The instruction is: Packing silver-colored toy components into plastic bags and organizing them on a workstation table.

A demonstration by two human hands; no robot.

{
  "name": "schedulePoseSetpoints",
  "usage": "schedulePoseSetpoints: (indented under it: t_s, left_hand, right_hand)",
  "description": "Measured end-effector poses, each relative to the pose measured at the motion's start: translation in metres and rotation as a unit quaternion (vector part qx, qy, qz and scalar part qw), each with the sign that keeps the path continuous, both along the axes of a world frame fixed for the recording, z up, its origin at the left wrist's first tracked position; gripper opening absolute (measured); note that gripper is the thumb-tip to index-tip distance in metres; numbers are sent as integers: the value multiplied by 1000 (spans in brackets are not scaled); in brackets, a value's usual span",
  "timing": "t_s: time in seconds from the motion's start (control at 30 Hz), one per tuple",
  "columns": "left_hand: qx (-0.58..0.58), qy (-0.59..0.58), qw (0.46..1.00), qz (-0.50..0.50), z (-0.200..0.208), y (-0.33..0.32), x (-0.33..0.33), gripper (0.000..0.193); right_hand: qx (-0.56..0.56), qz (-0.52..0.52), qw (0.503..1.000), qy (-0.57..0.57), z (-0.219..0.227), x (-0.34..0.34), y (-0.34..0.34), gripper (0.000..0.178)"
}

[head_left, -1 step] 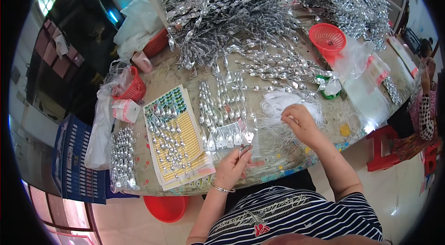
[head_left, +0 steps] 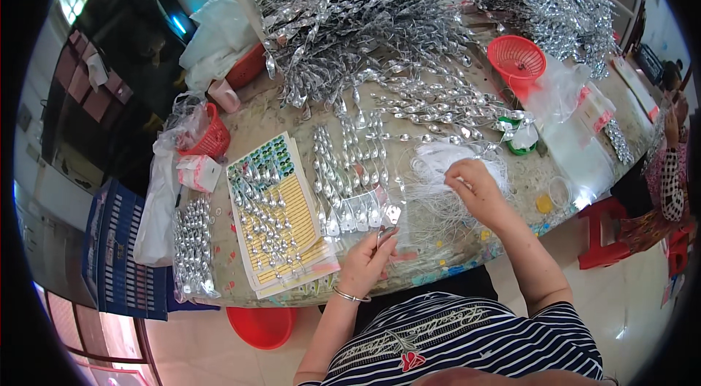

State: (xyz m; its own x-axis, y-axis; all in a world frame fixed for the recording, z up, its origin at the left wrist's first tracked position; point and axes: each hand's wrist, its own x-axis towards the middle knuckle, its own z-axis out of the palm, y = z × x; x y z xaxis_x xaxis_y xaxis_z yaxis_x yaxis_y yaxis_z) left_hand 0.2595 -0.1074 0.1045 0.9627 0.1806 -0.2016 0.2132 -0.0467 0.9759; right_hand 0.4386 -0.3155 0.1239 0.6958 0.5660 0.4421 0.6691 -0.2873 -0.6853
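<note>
My left hand [head_left: 367, 262] is closed near the table's front edge, thumb against fingers. It pinches a twisted silver strip whose flat, pale end [head_left: 392, 215] stands up above the fingertips. A small dark piece [head_left: 387, 235] also shows at the fingers; its kind is unclear. My right hand [head_left: 478, 192] hangs over a loose bundle of fine white threads [head_left: 442, 163], fingertips pinched together. Whether a thread is between them is too small to see. Just beyond my left hand, several twisted silver strips [head_left: 339, 167] lie side by side, their flat ends toward me.
Large heaps of silver strips [head_left: 358, 13] fill the far side. On the left lie a printed sticker sheet [head_left: 296, 214] with strips on it and a packed bundle [head_left: 194, 247]. Red baskets [head_left: 516, 61] stand at both sides. Another person [head_left: 668, 174] sits at far right.
My right hand has shifted very slightly away from me over the threads. My left hand keeps its place and grip.
</note>
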Motion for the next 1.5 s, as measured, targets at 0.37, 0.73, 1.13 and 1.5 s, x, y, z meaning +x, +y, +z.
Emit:
schedulePoseSetpoints:
  t_s: [0.37, 0.73, 1.13, 1.5]
  left_hand:
    - [46, -111, 992, 30, 11, -3, 10, 32]
    - [-101, -30, 993, 46, 35, -25, 27, 22]
    - [-68, -5, 998, 16, 35, -18, 35, 38]
    - [-138, -25, 988, 70, 42, -19, 26, 17]
  right_hand:
    - [29, 34, 999, 8, 46, -18, 6, 6]
    - [13, 85, 996, -12, 38, -49, 24, 7]
    - [-16, 77, 997, -20, 40, -47, 26, 8]
    - [52, 67, 990, 111, 37, -38, 13, 6]
